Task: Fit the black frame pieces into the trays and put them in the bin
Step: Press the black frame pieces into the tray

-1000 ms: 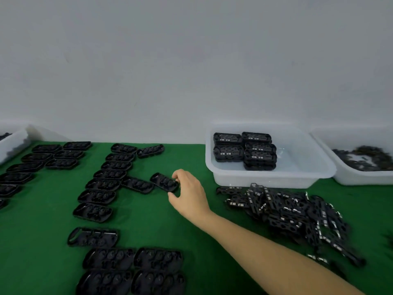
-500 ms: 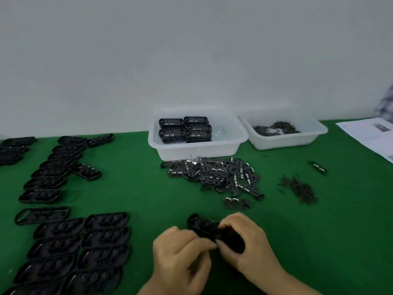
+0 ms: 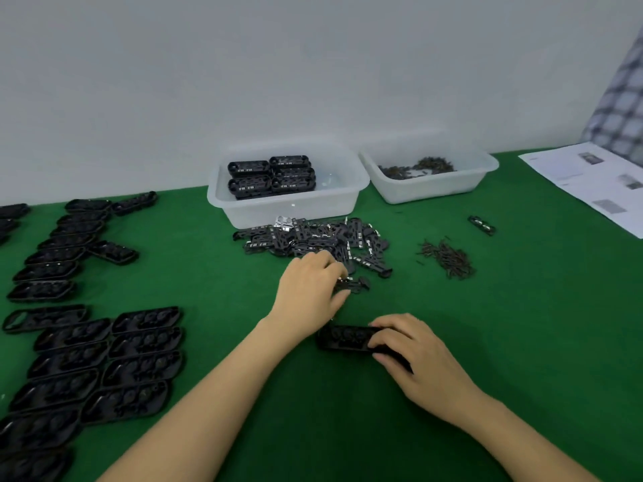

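Observation:
A black tray [image 3: 342,337] lies on the green table in front of me, and my right hand [image 3: 414,356] grips its right end. My left hand [image 3: 311,287] reaches forward to the near edge of the pile of black frame pieces [image 3: 320,240], its fingers curled over one frame piece [image 3: 355,284] lying apart from the pile. Behind the pile stands a white bin [image 3: 288,207] with several fitted trays [image 3: 271,175] stacked at its left side. Whether the left hand has lifted the piece cannot be told.
Rows of empty black trays [image 3: 94,346] cover the left of the table. A second white bin [image 3: 431,175] with small dark parts stands at the back right. A heap of small screws [image 3: 447,259], a lone frame piece [image 3: 482,225] and paper sheets [image 3: 591,182] lie to the right.
My left hand let go of the tray and reached forward to the frame-piece pile. The right hand set the tray down flat and keeps hold of its right end.

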Demonstrator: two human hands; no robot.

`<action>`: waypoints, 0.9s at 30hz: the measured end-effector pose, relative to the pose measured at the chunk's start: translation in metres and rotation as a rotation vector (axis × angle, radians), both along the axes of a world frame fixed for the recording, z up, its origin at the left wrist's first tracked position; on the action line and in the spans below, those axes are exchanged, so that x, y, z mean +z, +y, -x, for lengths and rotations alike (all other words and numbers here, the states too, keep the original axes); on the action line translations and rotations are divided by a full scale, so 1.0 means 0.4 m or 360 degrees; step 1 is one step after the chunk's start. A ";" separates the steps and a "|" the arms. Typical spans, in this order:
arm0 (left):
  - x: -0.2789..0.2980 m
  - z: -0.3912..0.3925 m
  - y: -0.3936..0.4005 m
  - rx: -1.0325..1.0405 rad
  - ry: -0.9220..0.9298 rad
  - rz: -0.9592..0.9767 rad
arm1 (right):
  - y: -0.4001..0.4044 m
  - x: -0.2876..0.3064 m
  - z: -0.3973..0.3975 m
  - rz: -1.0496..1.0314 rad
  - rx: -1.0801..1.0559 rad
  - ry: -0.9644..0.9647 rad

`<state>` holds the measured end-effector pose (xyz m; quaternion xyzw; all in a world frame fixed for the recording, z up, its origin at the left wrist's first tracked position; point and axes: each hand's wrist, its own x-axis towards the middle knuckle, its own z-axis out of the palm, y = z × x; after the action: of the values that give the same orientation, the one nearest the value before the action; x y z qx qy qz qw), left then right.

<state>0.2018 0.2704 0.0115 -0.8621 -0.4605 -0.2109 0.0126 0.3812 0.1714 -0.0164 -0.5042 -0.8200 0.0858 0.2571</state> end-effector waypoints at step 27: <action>-0.069 0.124 -0.037 0.0329 -0.0634 0.0115 | 0.203 0.075 0.129 0.0640 0.0161 -0.0122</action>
<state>0.1523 0.2557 -0.0161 -0.7516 -0.5470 -0.3580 -0.0878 0.3298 0.2528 0.0137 -0.5065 -0.8197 0.2413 0.1152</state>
